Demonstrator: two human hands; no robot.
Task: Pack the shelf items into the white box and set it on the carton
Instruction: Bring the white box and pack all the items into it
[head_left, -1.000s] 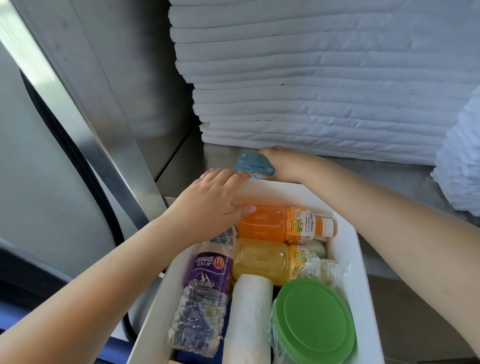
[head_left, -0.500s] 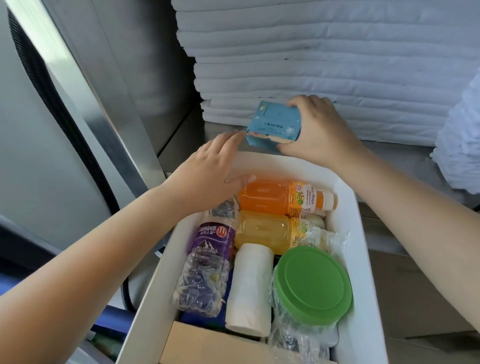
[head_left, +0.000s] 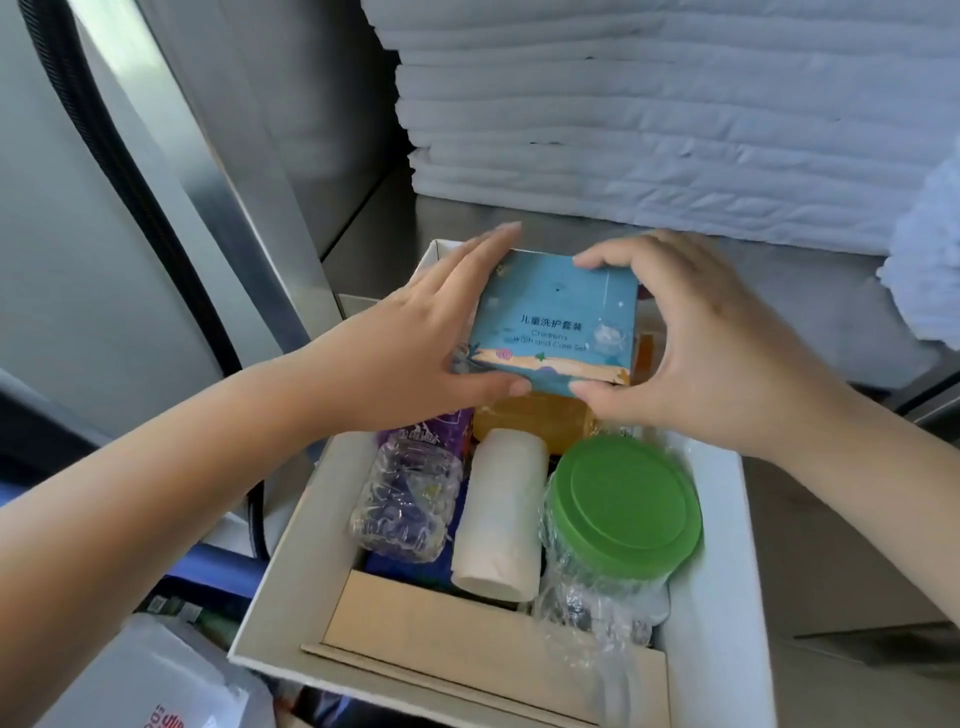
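A small blue carton (head_left: 556, 319) printed "Children's Wash and Care Set" is held over the far end of the white box (head_left: 711, 545). My left hand (head_left: 415, 343) presses its left side and my right hand (head_left: 696, 338) grips its right side. Under it an orange juice bottle (head_left: 530, 421) shows in part. Lying in the box are a water bottle with a purple label (head_left: 410, 488), a white paper roll (head_left: 501, 514) and a clear jar with a green lid (head_left: 623, 504). A brown cardboard insert (head_left: 441, 629) fills the near end.
A tall stack of folded white linen (head_left: 649, 119) sits on the steel shelf (head_left: 374, 228) behind the box. More white cloth (head_left: 930, 260) lies at the right. A steel post (head_left: 208, 171) with a black cable runs down the left. A white bag (head_left: 156, 680) is at the lower left.
My right hand lifted the blue carton off the shelf and brought it over the box. My left hand left the orange bottle and now holds the carton's left side.
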